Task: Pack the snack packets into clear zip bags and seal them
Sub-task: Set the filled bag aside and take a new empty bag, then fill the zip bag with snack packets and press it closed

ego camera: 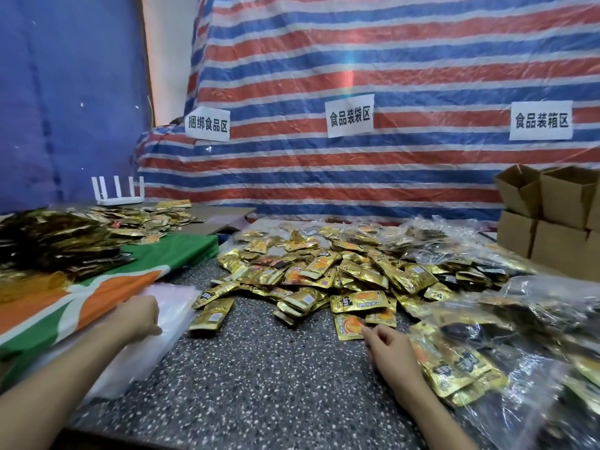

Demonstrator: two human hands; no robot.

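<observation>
A big heap of gold snack packets [328, 271] lies on the speckled table [259, 378]. A stack of clear zip bags [175, 306] lies at the left, beside a green, orange and white cloth. My left hand [139, 315] rests on that stack with its fingers curled at the top bag; whether they pinch it I cannot tell. My right hand [386, 344] reaches to a single gold packet with an orange picture [347, 326] at the near edge of the heap; its fingertips touch the packet's corner. Filled clear bags of packets [487, 358] lie at the right.
Dark and gold packets are piled on the cloth [97, 293] at the left. A white router [118, 191] stands at the back left. Brown cardboard boxes [552, 216] are stacked at the back right. A striped tarp with three paper signs hangs behind.
</observation>
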